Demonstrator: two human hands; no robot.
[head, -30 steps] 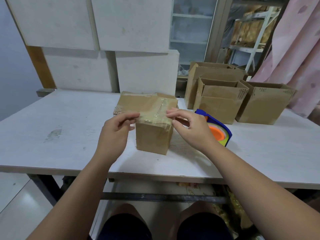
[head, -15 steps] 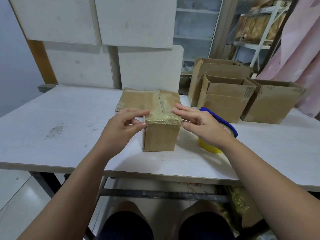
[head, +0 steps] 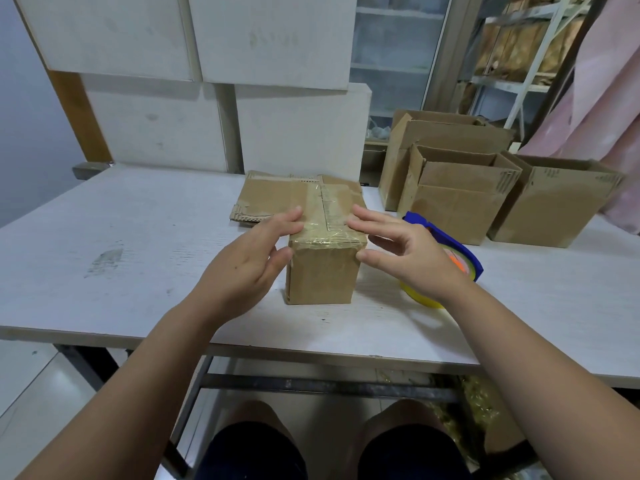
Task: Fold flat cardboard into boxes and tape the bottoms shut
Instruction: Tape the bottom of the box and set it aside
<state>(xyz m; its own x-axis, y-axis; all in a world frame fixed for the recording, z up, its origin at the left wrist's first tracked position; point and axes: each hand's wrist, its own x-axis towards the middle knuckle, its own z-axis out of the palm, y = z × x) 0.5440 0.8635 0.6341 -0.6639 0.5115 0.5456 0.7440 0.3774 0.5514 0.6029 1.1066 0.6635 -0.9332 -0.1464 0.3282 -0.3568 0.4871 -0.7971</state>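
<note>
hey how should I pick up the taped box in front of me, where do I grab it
Grip the taped box by its two flat side walls, one hand from each side. It stands squarely on the table with the taped face up, and the left hand and right hand flank it.

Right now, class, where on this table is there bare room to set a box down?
The left half of the table, from its edge to the flat cardboard and taped box; also the front right, near side of the tape dispenser. Crowded: back right, where open boxes stand.
</note>
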